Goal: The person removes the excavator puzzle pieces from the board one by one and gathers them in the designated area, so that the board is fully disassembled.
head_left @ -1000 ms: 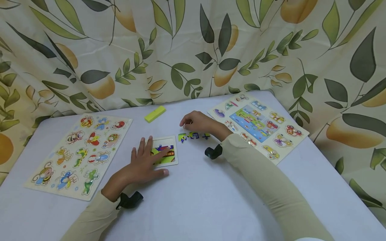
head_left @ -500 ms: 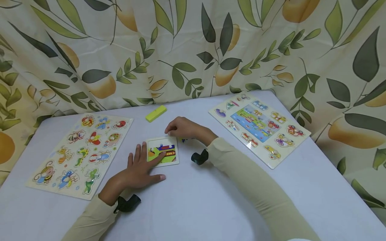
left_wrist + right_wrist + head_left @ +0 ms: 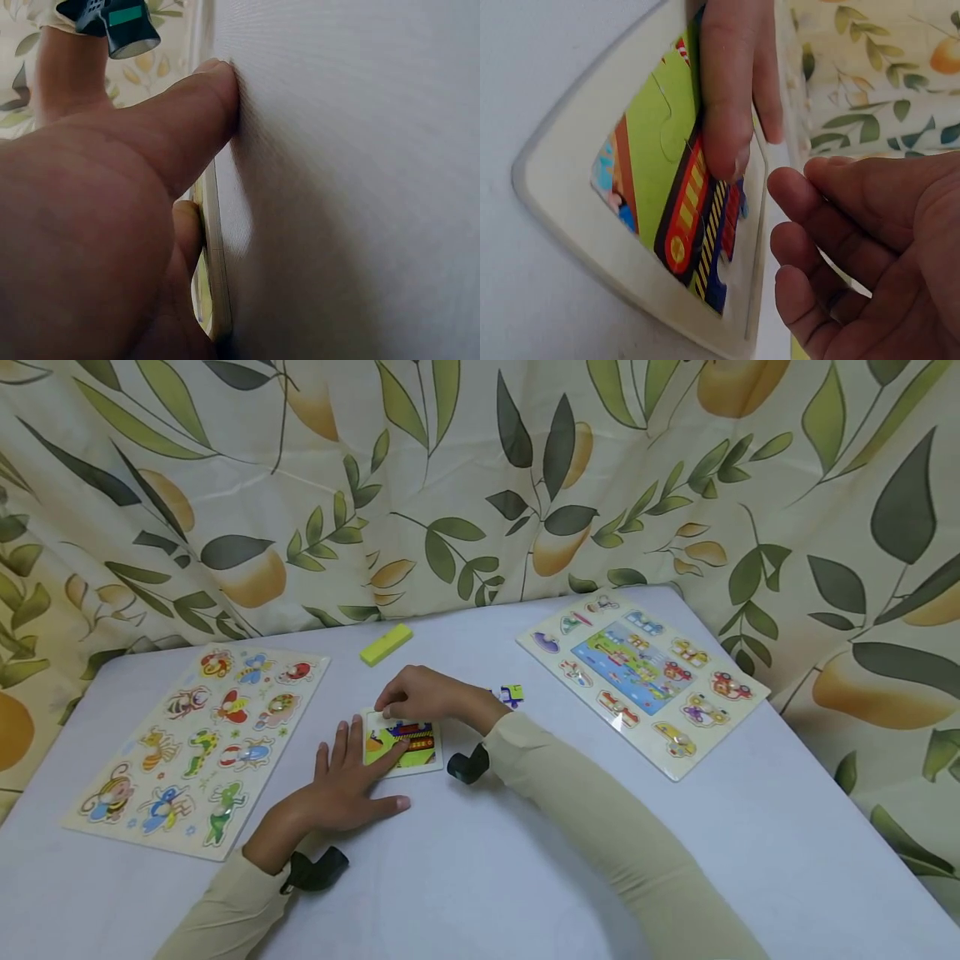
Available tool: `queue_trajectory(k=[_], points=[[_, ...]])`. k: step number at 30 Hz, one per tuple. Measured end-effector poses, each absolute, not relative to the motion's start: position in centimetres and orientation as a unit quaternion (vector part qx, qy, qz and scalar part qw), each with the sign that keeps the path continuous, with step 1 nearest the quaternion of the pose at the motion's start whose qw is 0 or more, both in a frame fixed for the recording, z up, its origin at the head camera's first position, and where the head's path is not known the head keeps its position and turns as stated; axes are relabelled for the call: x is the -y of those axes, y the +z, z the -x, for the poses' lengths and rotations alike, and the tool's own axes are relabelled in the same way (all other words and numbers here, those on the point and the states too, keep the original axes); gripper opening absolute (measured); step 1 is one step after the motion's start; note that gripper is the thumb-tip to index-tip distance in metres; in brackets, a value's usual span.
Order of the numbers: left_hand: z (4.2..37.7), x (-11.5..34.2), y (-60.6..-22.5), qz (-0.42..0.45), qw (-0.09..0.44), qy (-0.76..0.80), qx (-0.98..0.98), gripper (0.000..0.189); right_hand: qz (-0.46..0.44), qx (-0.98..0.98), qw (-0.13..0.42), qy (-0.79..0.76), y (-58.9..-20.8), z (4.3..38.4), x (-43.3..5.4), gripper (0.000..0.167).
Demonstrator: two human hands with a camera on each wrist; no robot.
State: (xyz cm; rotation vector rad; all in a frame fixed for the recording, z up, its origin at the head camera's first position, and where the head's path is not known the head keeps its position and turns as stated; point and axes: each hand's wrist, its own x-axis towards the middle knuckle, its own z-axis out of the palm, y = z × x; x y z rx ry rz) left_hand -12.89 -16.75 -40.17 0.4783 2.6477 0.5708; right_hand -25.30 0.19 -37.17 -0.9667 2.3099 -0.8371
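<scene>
A small square jigsaw puzzle (image 3: 426, 767) in a pale frame lies on the white table. Its partly assembled vehicle picture (image 3: 686, 217) has a bare strip along one side. My left hand (image 3: 341, 785) rests spread over its left part, index finger straight on the picture and thumb on the cloth. At the puzzle's far edge is my right hand (image 3: 427, 693), fingers bent and thumb close to the index fingertip; I cannot tell whether a piece is between them. A loose puzzle piece (image 3: 512, 695) lies right of that hand, with another partly hidden by it.
To the left lies an insect peg puzzle board (image 3: 217, 739), and to the right a vehicle picture board (image 3: 641, 672). A yellow-green block (image 3: 386, 645) lies near the table's back edge. A leaf-patterned curtain (image 3: 480, 485) hangs behind.
My right hand has moved left from above the row of loose pieces to the puzzle's far edge. The left hand has shifted slightly left, uncovering more of the picture.
</scene>
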Motion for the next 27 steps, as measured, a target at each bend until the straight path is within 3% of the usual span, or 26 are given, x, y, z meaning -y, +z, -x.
queue_trajectory(k=[27], points=[[12.9, 17.0, -40.3, -0.180, 0.192, 0.201, -0.944, 0.081, 0.373, -0.836, 0.265, -0.303, -37.7, 24.2, 1.6, 0.022]])
